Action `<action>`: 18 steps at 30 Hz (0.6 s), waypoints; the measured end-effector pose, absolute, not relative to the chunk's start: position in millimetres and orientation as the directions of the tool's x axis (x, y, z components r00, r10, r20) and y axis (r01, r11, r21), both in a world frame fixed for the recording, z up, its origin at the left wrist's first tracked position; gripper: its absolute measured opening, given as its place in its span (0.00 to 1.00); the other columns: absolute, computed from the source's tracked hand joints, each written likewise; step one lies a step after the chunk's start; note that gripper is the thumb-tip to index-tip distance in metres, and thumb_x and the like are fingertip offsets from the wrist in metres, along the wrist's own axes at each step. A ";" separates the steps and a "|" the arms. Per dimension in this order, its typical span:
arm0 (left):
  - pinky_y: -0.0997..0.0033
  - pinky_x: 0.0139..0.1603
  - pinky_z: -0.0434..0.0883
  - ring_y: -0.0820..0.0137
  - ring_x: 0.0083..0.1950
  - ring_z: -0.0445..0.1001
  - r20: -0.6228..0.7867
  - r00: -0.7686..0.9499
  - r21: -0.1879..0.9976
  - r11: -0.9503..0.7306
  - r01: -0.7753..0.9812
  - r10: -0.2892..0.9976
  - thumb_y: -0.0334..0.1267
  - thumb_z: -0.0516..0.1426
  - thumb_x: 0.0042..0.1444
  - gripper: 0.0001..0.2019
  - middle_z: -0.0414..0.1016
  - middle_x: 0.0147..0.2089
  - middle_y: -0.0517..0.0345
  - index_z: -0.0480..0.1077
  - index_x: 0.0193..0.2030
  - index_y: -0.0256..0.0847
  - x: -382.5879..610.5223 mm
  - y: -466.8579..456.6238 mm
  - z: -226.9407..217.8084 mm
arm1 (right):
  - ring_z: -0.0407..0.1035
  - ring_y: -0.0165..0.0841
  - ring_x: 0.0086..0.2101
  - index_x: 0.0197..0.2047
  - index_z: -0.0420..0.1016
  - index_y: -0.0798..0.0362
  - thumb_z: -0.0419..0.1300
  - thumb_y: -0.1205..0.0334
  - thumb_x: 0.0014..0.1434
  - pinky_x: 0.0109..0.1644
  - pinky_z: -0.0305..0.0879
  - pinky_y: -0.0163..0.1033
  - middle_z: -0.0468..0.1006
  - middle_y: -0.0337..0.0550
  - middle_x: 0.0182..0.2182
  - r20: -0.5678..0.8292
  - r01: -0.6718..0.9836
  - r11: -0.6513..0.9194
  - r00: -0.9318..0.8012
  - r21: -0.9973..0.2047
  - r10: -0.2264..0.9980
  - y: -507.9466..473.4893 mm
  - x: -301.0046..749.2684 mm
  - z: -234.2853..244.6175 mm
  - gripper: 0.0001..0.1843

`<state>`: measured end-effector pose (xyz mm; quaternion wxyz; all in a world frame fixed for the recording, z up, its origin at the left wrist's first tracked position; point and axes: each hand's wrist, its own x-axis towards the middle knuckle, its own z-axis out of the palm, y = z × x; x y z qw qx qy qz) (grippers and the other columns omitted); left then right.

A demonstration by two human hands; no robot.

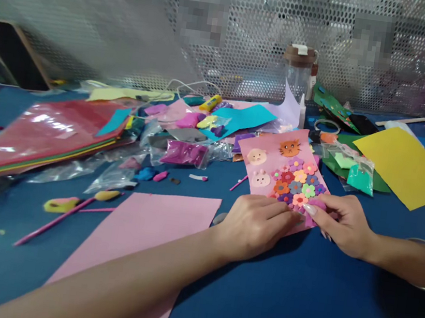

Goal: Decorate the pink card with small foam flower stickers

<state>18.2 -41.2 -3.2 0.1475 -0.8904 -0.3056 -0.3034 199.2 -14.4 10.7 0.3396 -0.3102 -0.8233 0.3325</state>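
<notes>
A pink sheet (272, 146) lies on the blue table, decorated with an orange cat face (289, 148), two pale animal faces and a dense cluster of colourful clay flowers (299, 176). My right hand (348, 226) pinches a purple-pink piece of clay (311, 220) at the lower right of the cluster, thumb on top. My left hand (260, 228) rests across the sheet's lower left edge, fingers curled closed; whatever lies under its fingertips is hidden. Left of that hand is a plain pink sheet (148, 229), partly beneath my left forearm.
Clay tools (55, 222) and clay lumps lie at left, near a stack of coloured sheets (55, 128) in plastic. Clay bags (185, 153), a lidded cup (298, 68) and a yellow sheet (409, 166) stand or lie farther back. A perforated metal screen (135, 29) closes off the back.
</notes>
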 end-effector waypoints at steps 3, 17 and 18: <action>0.78 0.20 0.62 0.77 0.22 0.68 0.632 0.629 -0.081 -0.769 0.635 0.453 0.34 0.49 0.58 0.10 0.70 0.21 0.61 0.68 0.28 0.36 18.3 -41.5 -2.8 | 0.50 0.21 0.15 0.16 0.56 0.54 0.49 0.61 0.56 0.19 0.45 0.30 0.55 0.32 0.11 0.353 0.287 0.593 -0.584 -0.753 0.731 -14.0 200.0 9.9 0.18; 0.78 0.20 0.63 0.77 0.23 0.69 0.637 0.665 -0.117 -0.804 0.582 0.389 0.33 0.52 0.56 0.08 0.71 0.22 0.62 0.67 0.28 0.36 20.2 -42.7 -1.4 | 0.48 0.21 0.15 0.15 0.52 0.53 0.49 0.61 0.55 0.19 0.46 0.30 0.54 0.32 0.10 0.375 0.296 0.627 -0.595 -0.720 0.711 -14.6 199.5 11.4 0.19; 0.78 0.20 0.62 0.77 0.22 0.69 0.642 0.669 -0.124 -0.810 0.573 0.375 0.34 0.52 0.55 0.08 0.71 0.22 0.62 0.67 0.27 0.36 20.3 -43.2 -1.0 | 0.48 0.21 0.15 0.15 0.51 0.53 0.49 0.61 0.55 0.19 0.46 0.30 0.54 0.32 0.10 0.375 0.298 0.629 -0.595 -0.718 0.710 -14.6 199.5 11.1 0.19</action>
